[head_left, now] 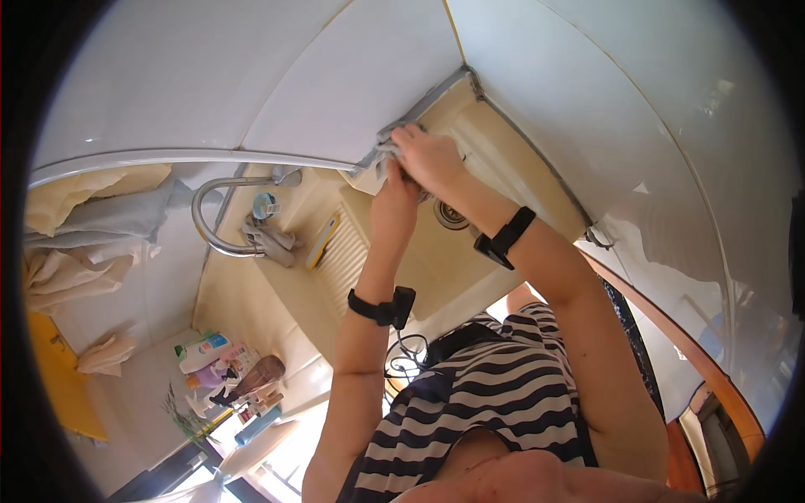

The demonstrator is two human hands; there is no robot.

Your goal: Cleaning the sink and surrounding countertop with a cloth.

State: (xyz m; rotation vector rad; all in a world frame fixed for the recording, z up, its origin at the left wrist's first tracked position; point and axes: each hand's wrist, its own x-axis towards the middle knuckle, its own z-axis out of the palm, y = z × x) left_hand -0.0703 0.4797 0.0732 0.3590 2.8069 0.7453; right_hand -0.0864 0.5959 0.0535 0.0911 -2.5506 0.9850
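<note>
A crumpled grey cloth (386, 149) is bunched under my hands at the far edge of the beige sink (520, 172), close against the white wall. Fingers of my right hand (429, 161) are closed over the cloth from above. My left hand (394, 199) grips its lower part, just nearer to me, with the two hands almost touching. Part of the cloth is hidden behind the fingers. Right of my hands, the round metal drain (451, 215) shows in the basin. A black band is strapped round each forearm.
A curved chrome tap (201, 210) arches at the left, beside a small blue round container (265, 205) and another grey cloth (272, 243). A yellow-edged tool (324, 241) lies by the ribbed washboard (352, 260). Several bottles (205, 352) stand lower left. Fabrics (101, 218) hang at far left.
</note>
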